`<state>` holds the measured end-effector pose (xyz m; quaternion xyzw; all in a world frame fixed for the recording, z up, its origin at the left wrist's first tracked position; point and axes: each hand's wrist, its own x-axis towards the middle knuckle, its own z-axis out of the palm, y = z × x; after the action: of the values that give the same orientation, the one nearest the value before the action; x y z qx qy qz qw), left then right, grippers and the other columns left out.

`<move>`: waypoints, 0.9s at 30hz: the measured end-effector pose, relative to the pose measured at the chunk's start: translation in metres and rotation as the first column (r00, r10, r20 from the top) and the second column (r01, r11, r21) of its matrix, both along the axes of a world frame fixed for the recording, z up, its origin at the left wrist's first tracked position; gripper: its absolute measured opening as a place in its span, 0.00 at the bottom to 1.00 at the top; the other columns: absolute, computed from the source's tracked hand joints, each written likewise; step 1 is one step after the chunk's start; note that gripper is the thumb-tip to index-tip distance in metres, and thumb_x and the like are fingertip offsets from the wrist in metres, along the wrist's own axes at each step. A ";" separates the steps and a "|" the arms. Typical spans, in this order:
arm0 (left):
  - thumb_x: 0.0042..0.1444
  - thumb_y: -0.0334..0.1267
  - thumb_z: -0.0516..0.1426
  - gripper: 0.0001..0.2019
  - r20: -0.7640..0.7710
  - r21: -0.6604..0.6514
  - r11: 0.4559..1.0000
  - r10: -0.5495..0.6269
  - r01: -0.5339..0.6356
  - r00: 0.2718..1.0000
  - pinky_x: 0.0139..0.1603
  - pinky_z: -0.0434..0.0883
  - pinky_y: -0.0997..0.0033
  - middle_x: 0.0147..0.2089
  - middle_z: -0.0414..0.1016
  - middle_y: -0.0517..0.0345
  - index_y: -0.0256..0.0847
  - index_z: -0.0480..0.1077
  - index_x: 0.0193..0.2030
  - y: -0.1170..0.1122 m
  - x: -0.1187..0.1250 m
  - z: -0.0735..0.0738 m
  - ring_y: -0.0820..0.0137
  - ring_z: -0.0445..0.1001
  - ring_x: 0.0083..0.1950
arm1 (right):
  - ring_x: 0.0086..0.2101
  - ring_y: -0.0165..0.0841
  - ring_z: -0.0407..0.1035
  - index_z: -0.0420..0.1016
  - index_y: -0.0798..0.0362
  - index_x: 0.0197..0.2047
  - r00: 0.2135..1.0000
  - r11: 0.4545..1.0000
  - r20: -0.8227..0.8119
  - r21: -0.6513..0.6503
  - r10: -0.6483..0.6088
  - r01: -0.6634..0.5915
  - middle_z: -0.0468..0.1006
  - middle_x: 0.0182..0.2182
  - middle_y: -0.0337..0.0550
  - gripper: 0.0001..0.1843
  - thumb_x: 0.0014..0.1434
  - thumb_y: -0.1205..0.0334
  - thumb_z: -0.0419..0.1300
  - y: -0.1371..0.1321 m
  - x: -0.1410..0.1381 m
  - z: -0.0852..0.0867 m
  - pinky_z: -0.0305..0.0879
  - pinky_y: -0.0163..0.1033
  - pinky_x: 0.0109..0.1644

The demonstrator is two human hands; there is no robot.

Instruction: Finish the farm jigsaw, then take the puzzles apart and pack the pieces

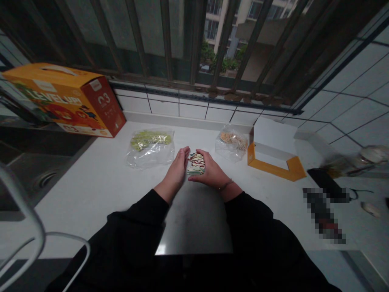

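Note:
Above the middle of the white counter, my right hand (210,167) grips a bundle of thin sticks (196,164) between thumb and fingers. Cream, dark red and green colours show in the bundle; what the sticks are exactly, I cannot make out. My left hand (178,167) stands on edge at the bundle's left side, fingers stretched out and close together. Whether its palm touches the stick ends is hard to tell. Left of my hands lies a clear plastic bag (150,148) with yellow-green sticks in it. On the right is another clear bag (232,143) holding orange-tan pieces.
An orange-yellow box (275,173) with its white lid up stands at the right. A large orange carton (105,106) is at the back left by the dark sink (45,178). A white cable (39,227) loops at the front left. A black object (326,185) lies far right.

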<state>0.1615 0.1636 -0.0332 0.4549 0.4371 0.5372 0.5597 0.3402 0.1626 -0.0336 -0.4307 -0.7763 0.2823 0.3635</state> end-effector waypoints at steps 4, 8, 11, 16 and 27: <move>0.77 0.63 0.44 0.33 0.299 -0.093 0.996 0.019 0.010 0.954 0.82 0.62 0.52 0.81 0.62 0.38 0.40 0.65 0.73 0.003 0.016 0.003 0.56 0.64 0.81 | 0.69 0.57 0.65 0.57 0.52 0.79 0.999 0.999 0.040 -0.001 0.034 -0.034 0.68 0.70 0.62 0.69 0.42 0.47 0.86 0.004 -0.001 -0.004 0.62 0.63 0.77; 0.76 0.65 0.43 0.34 0.340 -0.059 0.994 -0.066 0.091 0.938 0.83 0.60 0.47 0.83 0.61 0.45 0.46 0.65 0.75 -0.003 0.023 0.015 0.55 0.61 0.83 | 0.67 0.55 0.68 0.61 0.50 0.77 1.000 1.000 0.012 -0.002 0.023 -0.023 0.71 0.67 0.60 0.61 0.48 0.50 0.84 0.002 0.000 0.000 0.66 0.63 0.74; 0.74 0.69 0.40 0.37 0.307 0.003 0.989 -0.141 0.147 0.941 0.83 0.57 0.45 0.83 0.61 0.45 0.47 0.64 0.76 -0.005 0.017 0.019 0.53 0.56 0.85 | 0.64 0.54 0.72 0.64 0.49 0.73 0.999 1.000 -0.048 -0.010 -0.007 0.006 0.74 0.65 0.58 0.55 0.49 0.48 0.83 -0.003 0.002 0.006 0.69 0.63 0.71; 0.73 0.68 0.46 0.36 -0.105 0.118 0.978 -0.160 0.172 0.982 0.82 0.59 0.44 0.80 0.65 0.43 0.46 0.65 0.76 -0.003 -0.007 0.016 0.51 0.62 0.82 | 0.58 0.51 0.77 0.61 0.48 0.73 0.994 0.994 -0.103 -0.104 -0.045 0.035 0.77 0.62 0.55 0.56 0.48 0.45 0.82 -0.007 0.006 0.009 0.74 0.60 0.65; 0.46 0.45 0.78 0.54 -0.566 0.227 0.844 -0.292 0.486 0.771 0.77 0.66 0.33 0.76 0.69 0.39 0.48 0.61 0.78 0.001 -0.035 0.020 0.43 0.71 0.74 | 0.62 0.52 0.74 0.66 0.50 0.70 0.999 0.998 -0.024 -0.053 -0.033 0.032 0.76 0.64 0.56 0.54 0.45 0.48 0.83 0.000 0.023 0.006 0.70 0.60 0.69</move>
<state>0.1267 0.1645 -0.0135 0.7571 0.3571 0.3376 0.4305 0.3633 0.1631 -0.0278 -0.4492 -0.7569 0.3020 0.3661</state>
